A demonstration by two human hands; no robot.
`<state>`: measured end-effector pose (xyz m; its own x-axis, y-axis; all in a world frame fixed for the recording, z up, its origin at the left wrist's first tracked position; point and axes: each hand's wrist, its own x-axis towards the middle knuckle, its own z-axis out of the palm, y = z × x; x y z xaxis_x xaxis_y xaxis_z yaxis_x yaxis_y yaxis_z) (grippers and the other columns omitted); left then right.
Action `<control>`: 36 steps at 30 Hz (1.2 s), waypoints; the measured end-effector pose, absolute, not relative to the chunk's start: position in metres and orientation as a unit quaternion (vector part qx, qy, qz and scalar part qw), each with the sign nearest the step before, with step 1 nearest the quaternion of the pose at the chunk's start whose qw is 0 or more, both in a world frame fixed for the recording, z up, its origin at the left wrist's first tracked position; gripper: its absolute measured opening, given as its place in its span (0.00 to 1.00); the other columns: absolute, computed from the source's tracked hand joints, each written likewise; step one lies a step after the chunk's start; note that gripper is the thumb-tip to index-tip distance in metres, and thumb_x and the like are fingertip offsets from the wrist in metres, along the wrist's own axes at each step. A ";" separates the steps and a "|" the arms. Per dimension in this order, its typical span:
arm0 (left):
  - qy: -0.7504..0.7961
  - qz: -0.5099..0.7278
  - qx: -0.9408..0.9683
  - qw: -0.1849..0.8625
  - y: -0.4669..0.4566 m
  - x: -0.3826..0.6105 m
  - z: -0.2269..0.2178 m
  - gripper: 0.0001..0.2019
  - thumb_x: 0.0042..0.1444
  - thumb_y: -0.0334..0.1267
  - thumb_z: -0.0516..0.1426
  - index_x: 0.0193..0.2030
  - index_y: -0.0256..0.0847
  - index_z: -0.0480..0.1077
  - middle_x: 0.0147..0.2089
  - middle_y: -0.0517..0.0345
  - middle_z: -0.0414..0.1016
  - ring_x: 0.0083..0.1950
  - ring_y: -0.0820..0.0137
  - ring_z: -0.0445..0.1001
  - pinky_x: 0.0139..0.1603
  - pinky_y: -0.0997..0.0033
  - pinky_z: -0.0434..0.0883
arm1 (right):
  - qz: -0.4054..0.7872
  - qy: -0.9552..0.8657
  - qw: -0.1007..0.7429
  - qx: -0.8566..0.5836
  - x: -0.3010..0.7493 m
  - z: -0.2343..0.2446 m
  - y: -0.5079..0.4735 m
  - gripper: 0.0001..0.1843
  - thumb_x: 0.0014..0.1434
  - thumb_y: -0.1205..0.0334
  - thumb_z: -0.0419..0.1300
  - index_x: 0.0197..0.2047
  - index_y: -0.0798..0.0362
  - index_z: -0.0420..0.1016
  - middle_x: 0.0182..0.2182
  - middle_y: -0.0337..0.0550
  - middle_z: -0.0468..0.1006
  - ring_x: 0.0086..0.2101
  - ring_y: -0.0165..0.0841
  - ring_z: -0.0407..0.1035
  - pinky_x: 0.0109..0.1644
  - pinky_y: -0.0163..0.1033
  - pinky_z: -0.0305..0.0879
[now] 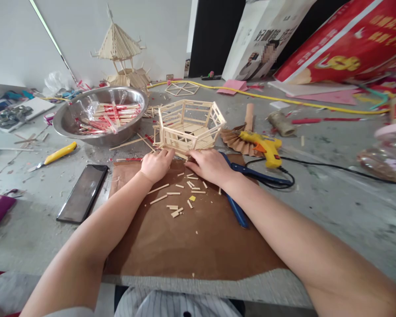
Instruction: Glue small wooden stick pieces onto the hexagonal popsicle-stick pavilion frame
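A six-sided frame of thin wooden sticks (188,140) stands at the far edge of a brown sheet (171,251). My left hand (156,166) is closed on its near lower edge, fingertips partly hidden. Closed on the same edge, a little to the right, is my right hand (209,166), its thumb toward the left hand. Short cut stick pieces (177,213) and a small yellow scrap (192,198) lie scattered on the sheet below my hands. Blue-handled pliers (238,212) rest partly under my right forearm.
Left are a metal bowl (100,140) of red-tipped sticks, a yellow utility knife (61,152) and a phone (82,193). Right lies a yellow glue gun (269,152) with a black cord. Behind stand a stick pagoda model (119,44) and a yellow cable (264,95).
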<state>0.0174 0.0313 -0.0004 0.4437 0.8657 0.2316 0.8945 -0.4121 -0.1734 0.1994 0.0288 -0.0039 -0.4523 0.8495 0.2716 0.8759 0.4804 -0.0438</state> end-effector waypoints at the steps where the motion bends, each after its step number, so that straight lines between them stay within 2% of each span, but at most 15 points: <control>1: -0.532 -0.069 -0.834 0.128 0.030 0.016 0.001 0.15 0.60 0.37 0.43 0.46 0.41 0.67 0.41 0.49 0.73 0.39 0.63 0.74 0.32 0.69 0.67 | -0.052 -0.849 0.131 -0.509 0.199 -0.004 0.029 0.17 0.58 0.56 0.53 0.46 0.56 0.71 0.34 0.49 0.79 0.36 0.39 0.72 0.38 0.38 0.58; 6: -0.619 -0.203 -0.754 0.082 0.036 0.002 0.002 0.15 0.55 0.37 0.47 0.48 0.41 0.66 0.48 0.50 0.70 0.44 0.64 0.73 0.37 0.69 0.68 | -0.048 -0.845 0.137 -0.515 0.200 -0.005 0.030 0.17 0.58 0.55 0.53 0.46 0.55 0.72 0.34 0.48 0.79 0.36 0.39 0.73 0.38 0.38 0.59; 11: -0.602 -0.255 -0.756 0.003 0.056 -0.011 -0.007 0.16 0.51 0.31 0.50 0.47 0.38 0.69 0.46 0.53 0.74 0.47 0.66 0.72 0.48 0.69 0.67 | -0.049 -0.844 0.136 -0.516 0.201 -0.006 0.031 0.17 0.58 0.54 0.53 0.45 0.55 0.72 0.35 0.49 0.79 0.36 0.39 0.72 0.39 0.38 0.59; 18: -0.609 -0.265 -0.747 -0.034 0.059 -0.008 -0.009 0.15 0.52 0.32 0.51 0.46 0.39 0.71 0.44 0.53 0.77 0.43 0.66 0.75 0.47 0.70 0.68 | -0.041 -0.844 0.143 -0.515 0.201 -0.007 0.032 0.16 0.59 0.54 0.53 0.44 0.55 0.72 0.35 0.49 0.79 0.37 0.38 0.72 0.39 0.38 0.59; 36: -0.596 -0.278 -0.752 -0.034 0.060 -0.005 -0.010 0.14 0.55 0.35 0.51 0.45 0.40 0.73 0.43 0.53 0.78 0.43 0.67 0.75 0.47 0.71 0.68 | -0.022 -0.844 0.150 -0.515 0.206 -0.006 0.032 0.17 0.59 0.54 0.53 0.45 0.55 0.73 0.37 0.50 0.79 0.38 0.40 0.72 0.41 0.39 0.60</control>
<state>-0.0047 0.0595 -0.0104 0.1340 0.9158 0.3787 0.8784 -0.2866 0.3823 0.2062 0.0321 -0.0064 -0.4243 0.8626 0.2754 0.8759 0.4682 -0.1169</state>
